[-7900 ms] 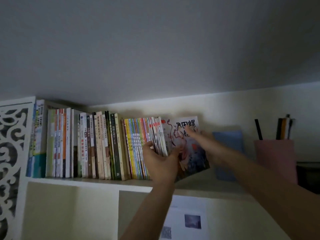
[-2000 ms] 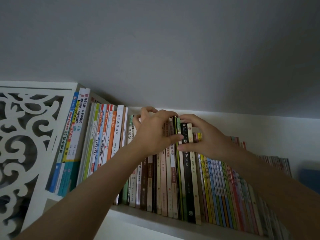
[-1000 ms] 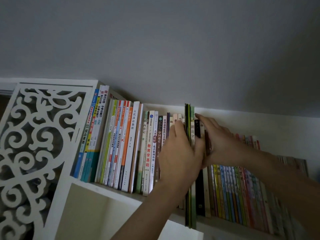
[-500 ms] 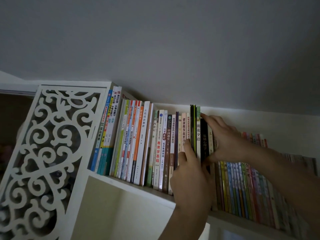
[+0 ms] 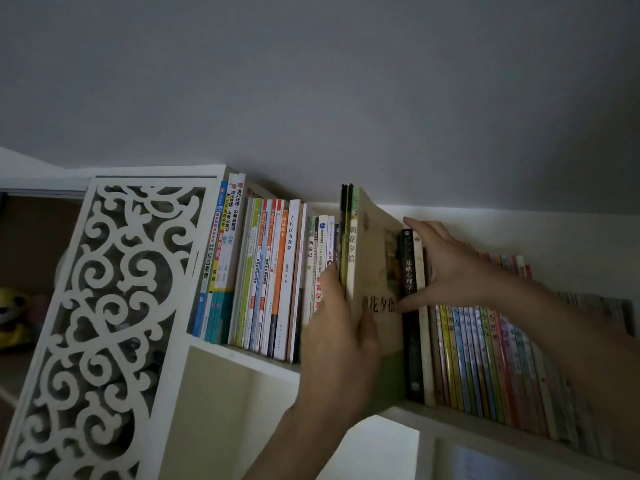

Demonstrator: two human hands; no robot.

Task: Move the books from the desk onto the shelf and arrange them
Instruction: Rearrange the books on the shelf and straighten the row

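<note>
Up on the white shelf [image 5: 263, 362], my left hand [image 5: 341, 344] grips a cream book [image 5: 375, 271] together with a few thin dark ones — fingers on their left face, thumb across the cover — and they stick out of the row toward me. At three o'clock from it my right hand [image 5: 446, 265] pinches a black-spined book [image 5: 408, 271] and a pale one just beside it, fingers over their tops, thumb low. Upright books [image 5: 263, 282] fill the nine o'clock side up to a carved white panel [image 5: 104, 327]; thin coloured spines [image 5: 485, 362] run toward four o'clock.
</note>
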